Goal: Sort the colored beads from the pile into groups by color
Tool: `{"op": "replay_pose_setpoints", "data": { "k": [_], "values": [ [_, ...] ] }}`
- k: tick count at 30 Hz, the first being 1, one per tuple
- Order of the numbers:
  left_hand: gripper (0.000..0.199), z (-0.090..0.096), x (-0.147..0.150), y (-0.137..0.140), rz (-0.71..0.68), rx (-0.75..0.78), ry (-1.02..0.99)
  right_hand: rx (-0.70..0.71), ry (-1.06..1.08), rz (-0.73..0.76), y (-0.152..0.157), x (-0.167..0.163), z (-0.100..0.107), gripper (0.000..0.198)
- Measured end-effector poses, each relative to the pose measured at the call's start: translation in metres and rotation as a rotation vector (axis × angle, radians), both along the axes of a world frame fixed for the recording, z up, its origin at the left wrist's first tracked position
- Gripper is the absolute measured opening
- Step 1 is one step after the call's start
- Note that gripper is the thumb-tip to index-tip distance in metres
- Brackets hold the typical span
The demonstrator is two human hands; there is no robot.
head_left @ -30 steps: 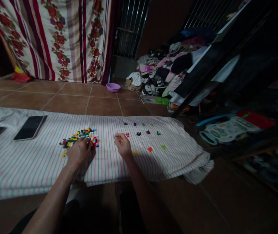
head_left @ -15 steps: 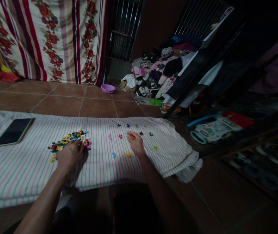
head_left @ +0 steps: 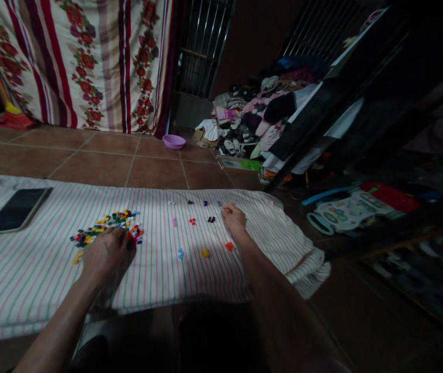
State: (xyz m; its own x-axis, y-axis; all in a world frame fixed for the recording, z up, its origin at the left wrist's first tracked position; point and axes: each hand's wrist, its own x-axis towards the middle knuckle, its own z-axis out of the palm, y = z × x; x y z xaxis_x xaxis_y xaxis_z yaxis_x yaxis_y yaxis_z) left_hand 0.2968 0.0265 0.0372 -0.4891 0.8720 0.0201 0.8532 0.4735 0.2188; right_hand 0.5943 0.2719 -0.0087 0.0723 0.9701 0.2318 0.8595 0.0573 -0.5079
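My left hand (head_left: 107, 249) reaches down at the near side of a pile of small coloured bricks (head_left: 99, 226). Its fingers are curled, and whatever they pinch is hidden. Over on the right, my right hand (head_left: 235, 218) has its fingertips together just below some tiny grey pieces (head_left: 219, 203). What is between them is too small to tell. Little groups lie apart on the cloth: black pieces (head_left: 211, 219), red pieces (head_left: 192, 221), orange pieces (head_left: 229, 246), yellow pieces (head_left: 205, 253), light blue pieces (head_left: 180, 254) and pink pieces (head_left: 174, 222).
A striped cloth (head_left: 155, 280) covers the low surface. At its left lies a phone (head_left: 15, 210). Beyond, on the tiled floor, are a purple basin (head_left: 174, 141) and a heap of clothes (head_left: 252, 114). A toy panel (head_left: 340, 213) lies to the right.
My right hand has moved right and slightly up, uncovering the black and orange groups. My left hand stays at the pile, shifted slightly. The view has turned a little.
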Motion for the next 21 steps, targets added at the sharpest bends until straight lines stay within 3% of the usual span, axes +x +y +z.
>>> {"op": "replay_pose_setpoints", "data": {
  "k": [10,15,21],
  "values": [
    [0.045,-0.013,-0.018,0.004,-0.059,-0.032,-0.016,-0.036,-0.176,-0.036,0.036,0.001,0.002,0.032],
    [0.042,-0.008,-0.017,0.004,-0.025,-0.036,0.009,0.019,-0.206,0.004,0.051,0.003,-0.007,0.032],
    [0.044,-0.017,-0.021,0.002,-0.031,0.048,0.007,0.071,-0.227,0.024,0.066,0.004,-0.019,0.029]
  ]
}}
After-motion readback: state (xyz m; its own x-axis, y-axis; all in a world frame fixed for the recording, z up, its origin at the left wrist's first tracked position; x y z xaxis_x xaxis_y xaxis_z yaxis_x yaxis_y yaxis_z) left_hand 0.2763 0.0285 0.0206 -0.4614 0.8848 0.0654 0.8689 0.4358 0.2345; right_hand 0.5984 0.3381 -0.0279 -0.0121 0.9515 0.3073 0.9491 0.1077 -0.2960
